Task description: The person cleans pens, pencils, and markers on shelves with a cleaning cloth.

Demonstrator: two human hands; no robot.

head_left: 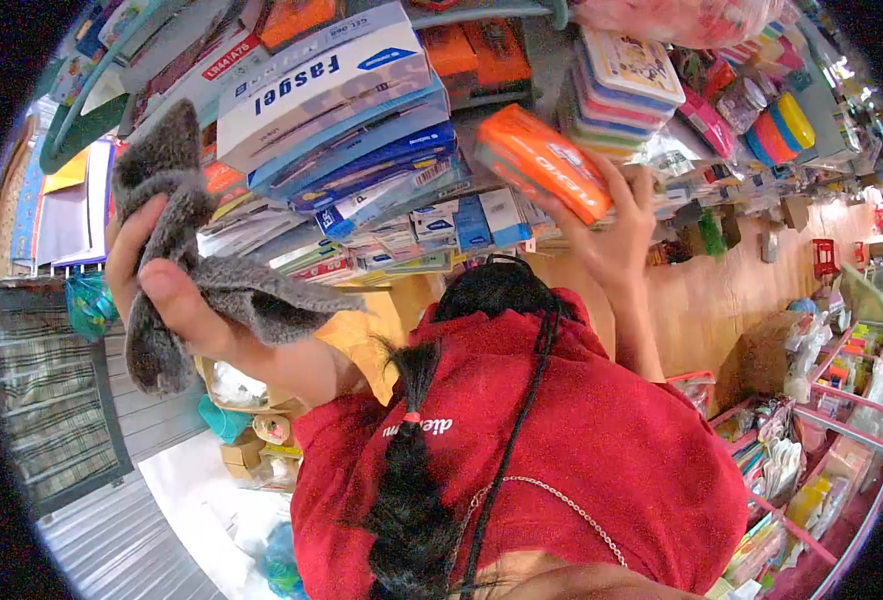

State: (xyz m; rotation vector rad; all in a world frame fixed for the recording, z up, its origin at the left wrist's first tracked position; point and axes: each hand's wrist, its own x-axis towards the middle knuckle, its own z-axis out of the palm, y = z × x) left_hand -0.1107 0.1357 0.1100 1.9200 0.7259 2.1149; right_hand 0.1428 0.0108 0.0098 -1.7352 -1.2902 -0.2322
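A crumpled grey cloth (177,245) is bunched in my left hand (197,310), its fingers wrapped round it and loose ends sticking out. My right hand (612,225) grips an orange box (545,162) with white lettering, fingers along its near side. The box is tilted, close to the front of the shelf. Between my hands stands a stack of boxes, with a white and blue Fasgel box (322,85) on top and blue boxes (382,165) under it. Right of the orange box is a stack of coloured plastic cases (627,85).
More orange boxes (477,55) sit behind the stack. A teal rail (72,125) curves across the upper left. Yellow, orange and blue rolls (782,130) lie at the right. Lower right, a pink-edged shelf (847,425) holds packaged goods beside the wooden floor (697,320).
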